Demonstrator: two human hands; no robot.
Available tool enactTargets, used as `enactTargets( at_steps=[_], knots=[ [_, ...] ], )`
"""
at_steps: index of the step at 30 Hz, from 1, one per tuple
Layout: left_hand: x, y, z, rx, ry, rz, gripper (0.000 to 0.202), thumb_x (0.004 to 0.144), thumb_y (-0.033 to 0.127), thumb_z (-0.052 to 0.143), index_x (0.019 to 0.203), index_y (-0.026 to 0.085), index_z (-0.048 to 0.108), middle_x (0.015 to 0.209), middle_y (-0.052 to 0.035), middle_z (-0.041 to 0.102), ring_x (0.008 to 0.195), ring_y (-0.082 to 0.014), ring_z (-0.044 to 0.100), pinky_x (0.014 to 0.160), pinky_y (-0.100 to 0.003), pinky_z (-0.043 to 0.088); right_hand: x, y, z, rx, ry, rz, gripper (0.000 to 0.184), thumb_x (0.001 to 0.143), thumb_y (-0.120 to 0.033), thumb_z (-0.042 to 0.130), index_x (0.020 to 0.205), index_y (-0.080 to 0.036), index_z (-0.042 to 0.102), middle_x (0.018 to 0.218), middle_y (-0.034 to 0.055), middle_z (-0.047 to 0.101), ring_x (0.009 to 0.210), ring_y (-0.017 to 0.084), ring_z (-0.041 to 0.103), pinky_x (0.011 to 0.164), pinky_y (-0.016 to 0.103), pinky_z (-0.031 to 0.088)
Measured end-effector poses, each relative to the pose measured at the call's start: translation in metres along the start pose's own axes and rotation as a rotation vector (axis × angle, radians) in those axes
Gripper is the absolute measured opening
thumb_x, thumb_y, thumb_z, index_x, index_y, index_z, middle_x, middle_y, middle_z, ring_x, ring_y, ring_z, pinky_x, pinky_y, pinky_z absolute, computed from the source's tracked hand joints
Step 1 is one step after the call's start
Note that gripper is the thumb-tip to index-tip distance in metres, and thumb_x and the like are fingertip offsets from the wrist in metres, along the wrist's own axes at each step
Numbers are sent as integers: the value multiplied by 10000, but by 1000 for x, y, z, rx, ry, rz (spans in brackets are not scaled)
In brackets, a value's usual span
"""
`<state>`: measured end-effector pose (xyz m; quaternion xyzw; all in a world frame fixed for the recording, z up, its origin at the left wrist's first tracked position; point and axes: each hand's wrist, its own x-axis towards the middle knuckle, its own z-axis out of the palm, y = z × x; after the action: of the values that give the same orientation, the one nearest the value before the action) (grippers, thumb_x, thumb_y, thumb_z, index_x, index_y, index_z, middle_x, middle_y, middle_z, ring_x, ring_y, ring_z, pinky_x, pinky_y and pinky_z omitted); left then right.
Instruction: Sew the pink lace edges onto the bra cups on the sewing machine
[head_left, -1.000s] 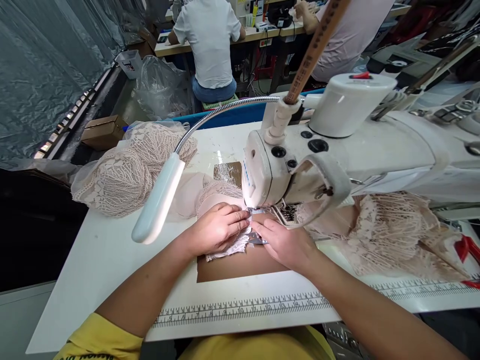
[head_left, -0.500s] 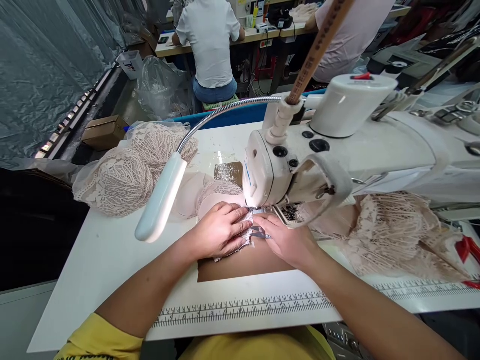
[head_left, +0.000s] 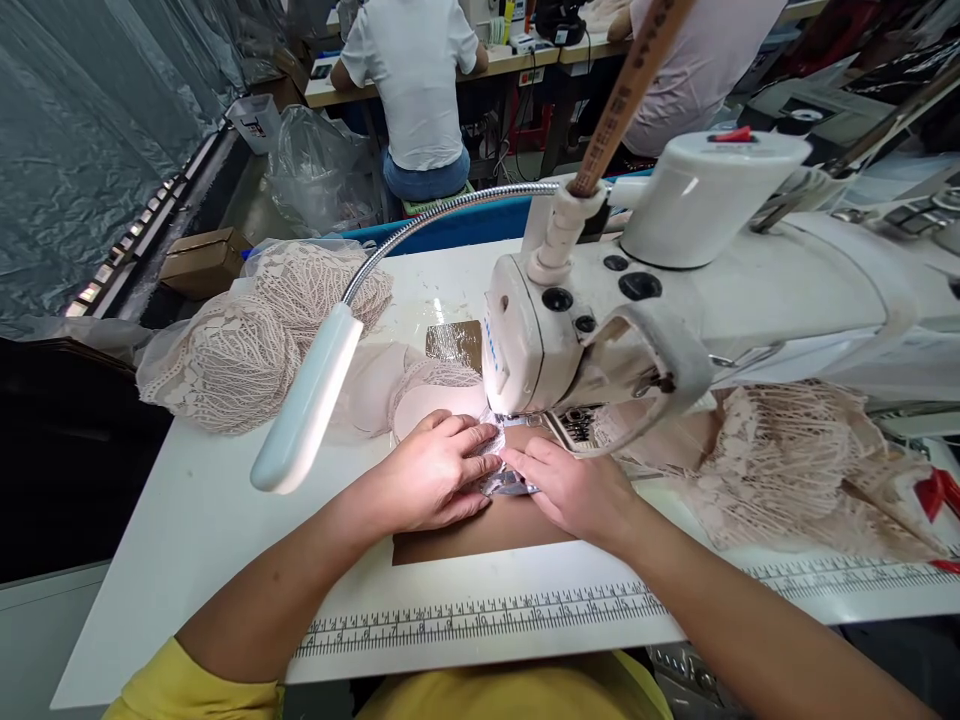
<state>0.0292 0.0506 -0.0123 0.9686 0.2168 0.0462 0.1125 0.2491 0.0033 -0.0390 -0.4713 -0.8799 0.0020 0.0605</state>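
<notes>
My left hand [head_left: 442,470] lies flat, fingers outstretched, pressing a narrow piece of pale lace fabric [head_left: 492,440] in front of the sewing machine's needle area. A pale pink bra cup [head_left: 431,403] with lace lies just beyond those fingers. My right hand [head_left: 574,485] is on the other side, its index fingertip touching the lace's right edge. From beneath its curled fingers stick out the metal blades of small scissors [head_left: 511,484]; their handles are hidden in the palm. The white sewing machine [head_left: 517,320] stands over the work, its needle hidden from me.
A lamp [head_left: 307,400] on a bendy neck hangs left of the machine head. Lace cups [head_left: 232,350] are heaped at left, more lace pieces [head_left: 787,460] at right. A printed ruler [head_left: 480,620] runs along the table's front. Red-handled scissors [head_left: 937,492] lie far right. Two people sit beyond.
The lace has shifted slightly toward the needle under my left hand. My right fingers have moved down and left against its edge, and the scissors' blades now sit lower and nearer me.
</notes>
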Motion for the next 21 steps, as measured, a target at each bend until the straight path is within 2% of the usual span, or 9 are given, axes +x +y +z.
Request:
enactTargets(
  at_steps=[4,7,10,13,18,21],
  knots=[
    [1,2,1,20,16,-13,367,873,388,527,1169,194,626,1298,-149,530,1094,-302,491,931,-446,404,1,-1,0,13,-37,80,439,804,-160,487,1197,-279,643,1007,50,693,699,161,597,527,256,372],
    [2,5,1,40,-7,-30,382,878,404,515,1184,199,613,1292,-163,516,1102,-313,482,930,-462,396,2,1,2,61,-66,135,376,835,-179,475,1150,-245,669,949,63,704,770,187,618,626,269,434],
    [1,7,1,53,-27,-39,396,887,418,498,1198,195,599,1306,-176,495,1144,-331,462,939,-478,382,2,6,7,103,-23,193,354,837,-167,459,1096,-238,690,853,63,706,828,207,620,713,292,459],
    [0,8,3,56,-37,-42,401,893,423,490,1207,196,592,1332,-188,470,1184,-348,441,941,-492,373,0,9,11,129,36,243,369,819,-144,451,1087,-237,687,846,63,703,840,213,613,725,300,464],
    [-1,8,4,62,-62,-49,423,890,426,489,1236,199,578,1373,-195,439,1213,-372,417,952,-526,353,-2,8,4,249,-61,48,422,798,-138,455,1158,-261,639,921,31,697,800,170,608,689,252,461],
    [-2,8,1,44,-73,-47,434,884,409,504,1258,198,564,1370,-182,451,1207,-363,420,950,-513,358,-2,6,-1,207,-84,-23,427,796,-129,456,1166,-247,634,885,29,694,753,155,597,631,234,442]
  ],
)
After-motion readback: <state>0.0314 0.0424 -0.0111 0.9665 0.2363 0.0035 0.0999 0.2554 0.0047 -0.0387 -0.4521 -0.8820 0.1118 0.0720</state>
